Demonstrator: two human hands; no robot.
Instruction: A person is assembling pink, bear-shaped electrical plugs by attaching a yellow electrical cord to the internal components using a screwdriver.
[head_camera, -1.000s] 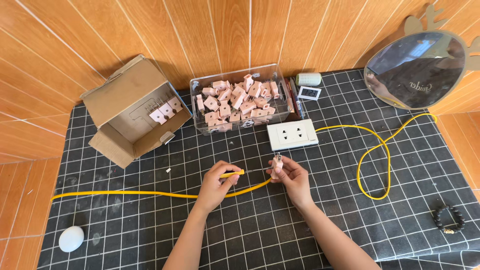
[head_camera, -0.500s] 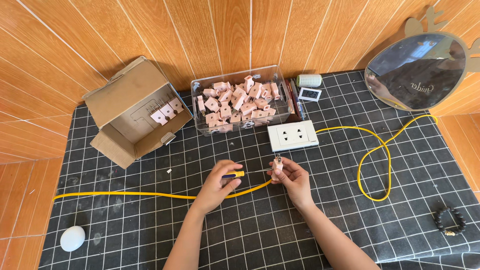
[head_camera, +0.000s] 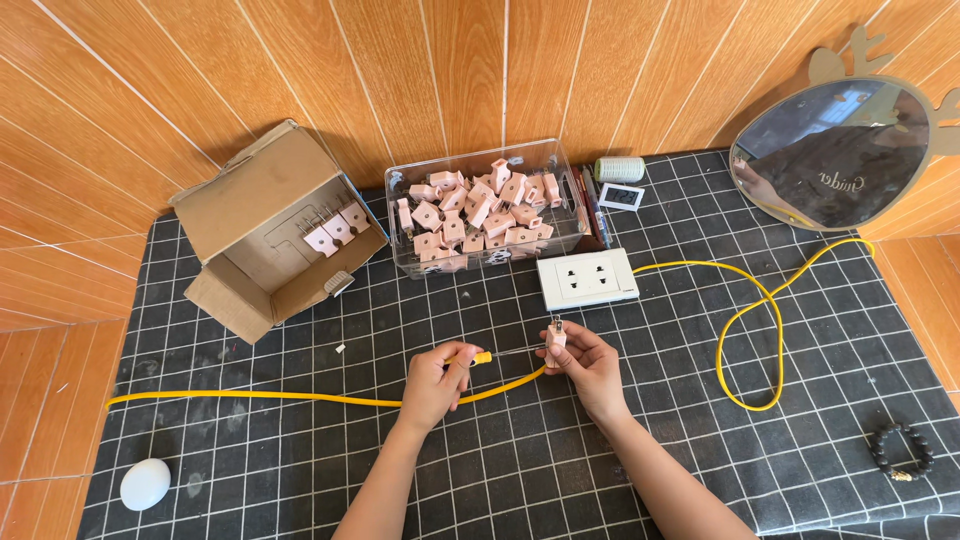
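Here, the left hand (head_camera: 435, 378) is pinching a small screwdriver (head_camera: 478, 357) by its yellow handle, fingers closed narrowly around it, with the thin shaft pointing right toward the other hand. The right hand (head_camera: 585, 360) is gripping a small pink plug (head_camera: 556, 340) upright, its metal prongs sticking up, fingers wrapped tight around its body. A yellow cable (head_camera: 300, 397) is running across the black gridded cloth (head_camera: 700, 470) from the far left, passing under both hands, and another stretch is looping out to the right and up to a white socket block (head_camera: 587, 279) lying just beyond the hands.

Behind that, a clear plastic tub (head_camera: 485, 208) is sitting full of more pink plugs. To its left an open brown cardboard box (head_camera: 262, 225) is lying on its side with a few pink plugs inside. A round mirror (head_camera: 835, 150) is leaning against the wooden wall at the right. A white oval thing (head_camera: 146, 483) is resting near the bottom left corner, and a dark bead bracelet (head_camera: 903, 452) is lying at the lower right.
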